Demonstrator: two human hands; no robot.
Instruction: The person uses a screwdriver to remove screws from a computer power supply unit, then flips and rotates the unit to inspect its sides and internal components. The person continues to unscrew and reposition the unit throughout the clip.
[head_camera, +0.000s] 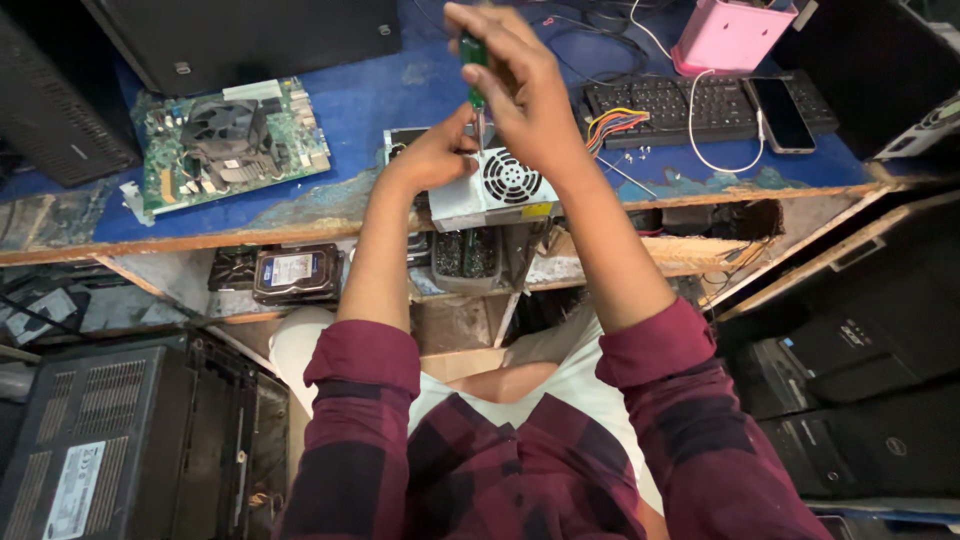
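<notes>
A grey metal power supply box (492, 190) with a round fan grille sits at the front edge of the blue workbench (370, 100), a bundle of coloured wires (612, 126) trailing from its right. My right hand (515, 85) grips a green-handled screwdriver (474, 68) held upright, its tip down on the top of the box. My left hand (437, 152) rests on the box's top left, fingers beside the screwdriver shaft.
A green motherboard with a black cooler fan (228, 140) lies left on the bench. A black keyboard (690, 105), a phone (780, 113) and a pink box (732, 35) stand right. A hard drive (296, 272) lies on the shelf below. Black computer cases (130, 440) flank my seat.
</notes>
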